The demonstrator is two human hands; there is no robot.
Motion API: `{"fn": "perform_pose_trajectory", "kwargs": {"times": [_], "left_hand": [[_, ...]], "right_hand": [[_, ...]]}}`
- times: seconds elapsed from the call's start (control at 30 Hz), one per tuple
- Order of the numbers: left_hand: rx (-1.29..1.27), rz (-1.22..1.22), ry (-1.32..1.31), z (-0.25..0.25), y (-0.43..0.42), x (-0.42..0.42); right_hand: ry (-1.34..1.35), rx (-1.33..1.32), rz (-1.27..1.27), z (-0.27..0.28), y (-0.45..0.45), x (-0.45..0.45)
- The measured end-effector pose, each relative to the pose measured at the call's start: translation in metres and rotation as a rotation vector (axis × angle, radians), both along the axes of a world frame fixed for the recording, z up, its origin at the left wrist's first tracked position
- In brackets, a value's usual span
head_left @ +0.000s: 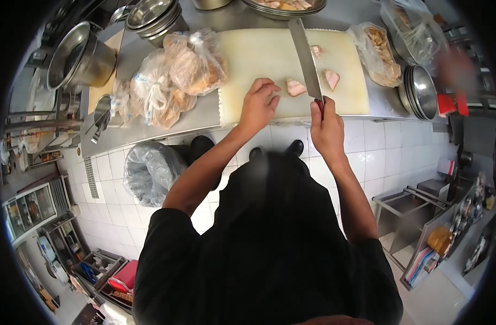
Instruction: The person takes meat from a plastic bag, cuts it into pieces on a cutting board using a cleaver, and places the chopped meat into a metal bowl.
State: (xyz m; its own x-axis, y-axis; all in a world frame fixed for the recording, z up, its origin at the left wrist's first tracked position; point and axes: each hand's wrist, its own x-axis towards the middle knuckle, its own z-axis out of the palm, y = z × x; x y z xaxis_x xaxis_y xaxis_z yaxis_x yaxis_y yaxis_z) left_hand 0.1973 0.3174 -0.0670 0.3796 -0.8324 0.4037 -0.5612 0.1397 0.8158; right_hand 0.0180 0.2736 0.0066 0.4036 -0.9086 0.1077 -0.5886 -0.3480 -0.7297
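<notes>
My right hand grips the handle of a large knife, its broad blade pointing away from me over the pale cutting board. Just left of the blade lies a piece of pinkish meat. To its right are another meat piece and a smaller meat scrap. Over the board's near left part, my left hand holds nothing, its fingers loosely bent and the thumb apart. Its fingertips are close to the left meat piece but not on it.
Knotted plastic bags of meat stand left of the board, another filled bag right of it. Stacked metal bowls sit at the right, metal pots at the left. A tray of meat is behind. A lined bin stands below.
</notes>
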Motion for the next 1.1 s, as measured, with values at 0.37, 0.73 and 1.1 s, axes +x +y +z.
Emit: {"fn": "perform_pose_trajectory", "kwargs": {"times": [0.37, 0.73, 1.1], "left_hand": [[0.001, 0.068, 0.148, 0.0, 0.023, 0.017], [-0.009, -0.149, 0.091, -0.04, -0.017, -0.033], [-0.005, -0.194, -0.043, 0.014, -0.036, -0.053]], "right_hand": [[-0.116, -0.36, -0.024, 0.051, -0.003, 0.026], [0.261, -0.031, 0.118, -0.056, -0.024, 0.002], [-0.205, 0.081, -0.268, 0.0, -0.035, -0.055]]}}
